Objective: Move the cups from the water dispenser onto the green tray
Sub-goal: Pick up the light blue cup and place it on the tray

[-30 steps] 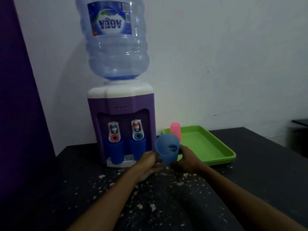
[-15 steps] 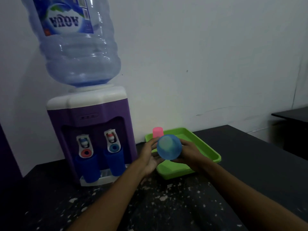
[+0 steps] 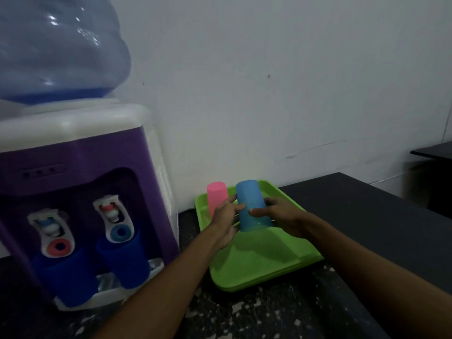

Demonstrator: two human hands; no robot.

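One pink cup [image 3: 216, 198] already stands upside down on the green tray [image 3: 264, 263], in the tray's far left corner, the corner nearest the dispenser [image 3: 85, 192]. A second, light blue cup [image 3: 252, 205] is being put down just to the right of the pink one, also mouth down; its rim looks to be at or just above the tray floor, though the hands hide whether it has touched. Two dark blue cups are left at the dispenser: one [image 3: 64, 277] under the red tap and one [image 3: 124, 259] under the blue tap, both sitting on the drip shelf at its foot. So by my count the job is about half done, with one cup placed, one nearly placed and two yet to fetch. Both forearms reach forward from the near edge of the counter [image 3: 367, 216] over the near part of the tray. The left hand [image 3: 226, 222] lies between the pink cup and the light blue one, its fingers stretched out and the tips pressed on the left wall of the light blue cup; the grip is a light steadying one, not a fist. The right hand [image 3: 281, 216] is on the far side from the dispenser, thumb across the front of the same cup and fingers curled round its right side, so that hand's grip is closed on the light blue cup. Near half of the tray is bare.
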